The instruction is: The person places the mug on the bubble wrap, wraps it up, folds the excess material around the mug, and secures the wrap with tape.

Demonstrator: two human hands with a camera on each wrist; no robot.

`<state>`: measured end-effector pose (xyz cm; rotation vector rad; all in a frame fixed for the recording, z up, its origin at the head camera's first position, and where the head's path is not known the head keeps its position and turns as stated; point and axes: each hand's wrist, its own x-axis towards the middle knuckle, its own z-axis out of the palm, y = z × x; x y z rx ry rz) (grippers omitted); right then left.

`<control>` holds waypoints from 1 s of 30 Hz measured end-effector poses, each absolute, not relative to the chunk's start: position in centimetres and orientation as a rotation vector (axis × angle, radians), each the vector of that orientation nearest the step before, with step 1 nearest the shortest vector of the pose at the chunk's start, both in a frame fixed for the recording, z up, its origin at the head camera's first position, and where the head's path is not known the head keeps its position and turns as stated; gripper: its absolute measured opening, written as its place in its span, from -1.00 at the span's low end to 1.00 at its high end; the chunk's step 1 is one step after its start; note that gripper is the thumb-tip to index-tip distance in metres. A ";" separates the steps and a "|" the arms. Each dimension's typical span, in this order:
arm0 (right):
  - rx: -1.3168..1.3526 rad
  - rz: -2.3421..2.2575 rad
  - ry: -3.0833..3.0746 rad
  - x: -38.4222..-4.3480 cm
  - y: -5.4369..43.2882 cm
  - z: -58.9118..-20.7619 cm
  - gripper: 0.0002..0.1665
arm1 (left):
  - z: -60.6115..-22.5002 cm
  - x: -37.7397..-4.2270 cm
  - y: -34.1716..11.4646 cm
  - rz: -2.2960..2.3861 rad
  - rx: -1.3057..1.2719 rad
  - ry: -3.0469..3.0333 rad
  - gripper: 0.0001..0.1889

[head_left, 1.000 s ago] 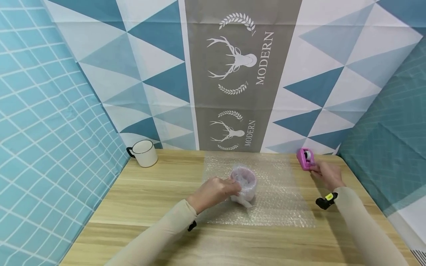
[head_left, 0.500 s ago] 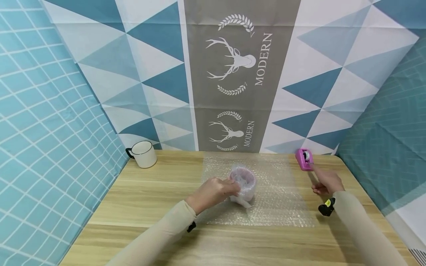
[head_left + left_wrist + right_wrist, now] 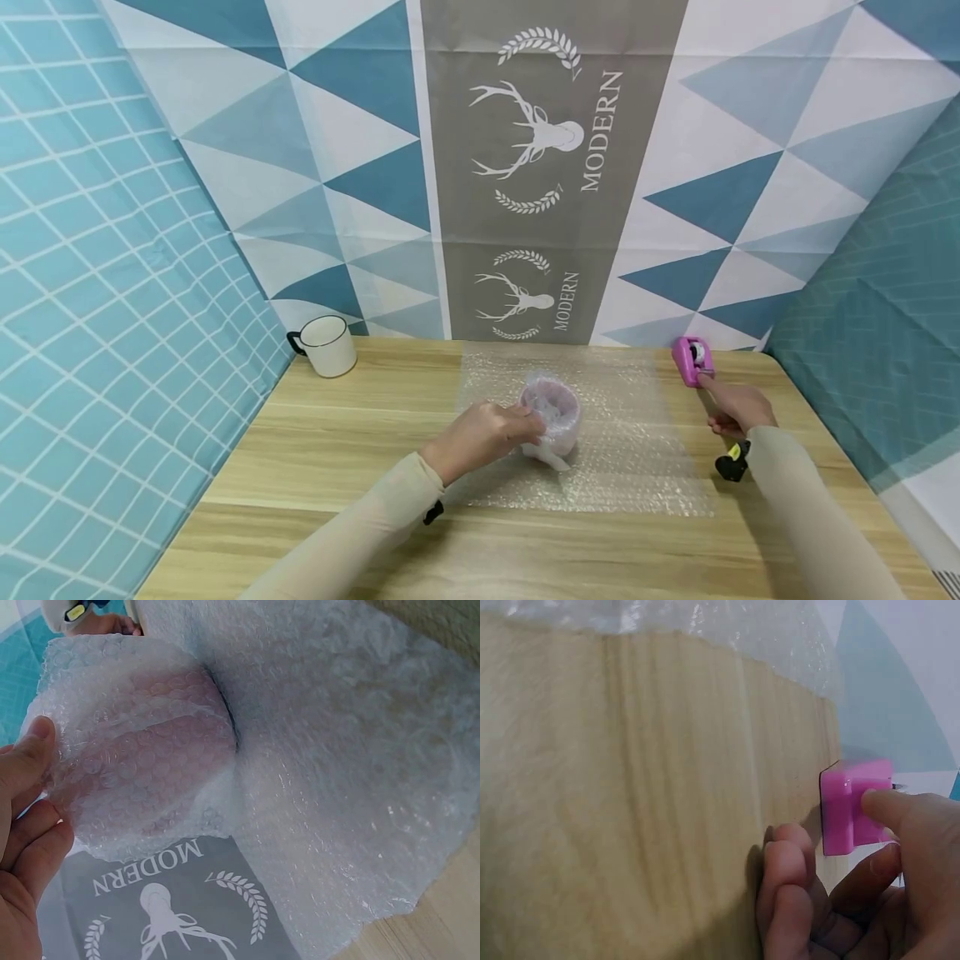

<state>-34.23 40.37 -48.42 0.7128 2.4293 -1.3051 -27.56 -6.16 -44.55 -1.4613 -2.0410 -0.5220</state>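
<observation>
A pinkish round cup-like object (image 3: 562, 429), covered in bubble wrap, stands on a flat bubble wrap sheet (image 3: 630, 458). In the left wrist view the wrapped object (image 3: 142, 750) shows its pink through the bubbles. My left hand (image 3: 483, 433) pinches the wrap at its near left edge, thumb on top. At the back right of the table, my right hand (image 3: 738, 404) reaches to a pink tape dispenser (image 3: 693, 361). Its index finger is stretched out and touches the dispenser's front, while the other fingers (image 3: 787, 862) are loosely curled beside it, near the tabletop.
A white mug (image 3: 326, 346) with a black rim and handle stands at the back left. The wooden table (image 3: 315, 450) is bordered by a patterned cloth at the back and blue cloths at both sides.
My right hand's grip at the dispenser's front has loosened; its index finger now points onto the dispenser with the other fingers curled. My left hand and the wrapped object have stayed put.
</observation>
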 end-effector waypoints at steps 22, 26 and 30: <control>0.411 -1.098 2.559 -31.8 38.3 -45.1 0.28 | -44.2 -27.4 -6.0 -0.489 -1.443 -2.074 -0.86; 0.226 -1.073 2.701 -31.0 35.5 -43.7 -0.06 | -44.2 -27.6 -6.0 -0.439 -1.436 -2.093 -0.85; -0.043 -1.034 2.858 -30.5 32.1 -42.3 -0.42 | -44.3 -27.6 -5.9 -0.386 -1.430 -2.106 -0.84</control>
